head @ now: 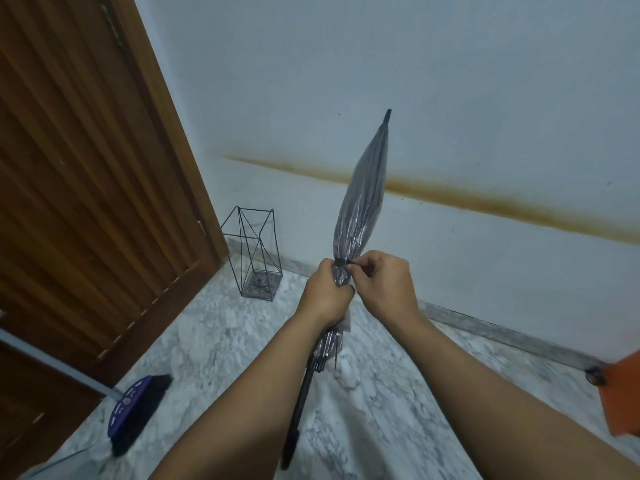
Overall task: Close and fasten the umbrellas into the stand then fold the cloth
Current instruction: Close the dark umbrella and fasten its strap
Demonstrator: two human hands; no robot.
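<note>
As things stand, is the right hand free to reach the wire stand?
Probably not yet: the right hand pinches the strap on the umbrella; the wire stand sits apart by the door, floor between unobstructed.

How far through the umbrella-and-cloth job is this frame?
Done: the umbrella is collapsed. In hand: the left hand grips it while the right hand pinches its strap. Left: the wire stand holds no umbrella, and no folded cloth is visible; an orange item shows at the right edge.
</note>
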